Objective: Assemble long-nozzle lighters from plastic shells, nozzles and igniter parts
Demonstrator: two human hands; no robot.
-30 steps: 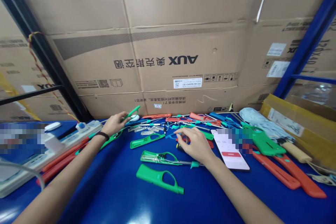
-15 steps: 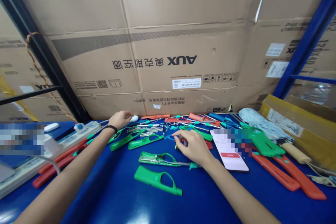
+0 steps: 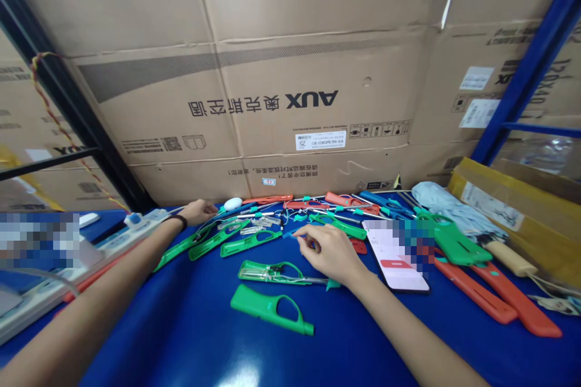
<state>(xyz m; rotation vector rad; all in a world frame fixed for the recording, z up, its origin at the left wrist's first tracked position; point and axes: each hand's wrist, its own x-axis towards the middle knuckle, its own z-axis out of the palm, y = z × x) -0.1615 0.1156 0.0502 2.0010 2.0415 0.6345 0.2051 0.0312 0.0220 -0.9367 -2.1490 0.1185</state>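
Small blue plastic piece (image 3: 288, 234) pokes out from the fingertips of my right hand (image 3: 331, 254), which is curled into a pinch and seems to grip it, just above a glossy blue tabletop (image 3: 190, 338). My left hand (image 3: 197, 211) is half open, holding nothing I can see, just beside a smooth white oval (image 3: 233, 204). Below lies a hollow green moulded plastic handle (image 3: 270, 309); a black-edged smartphone (image 3: 394, 275) lies to my right.
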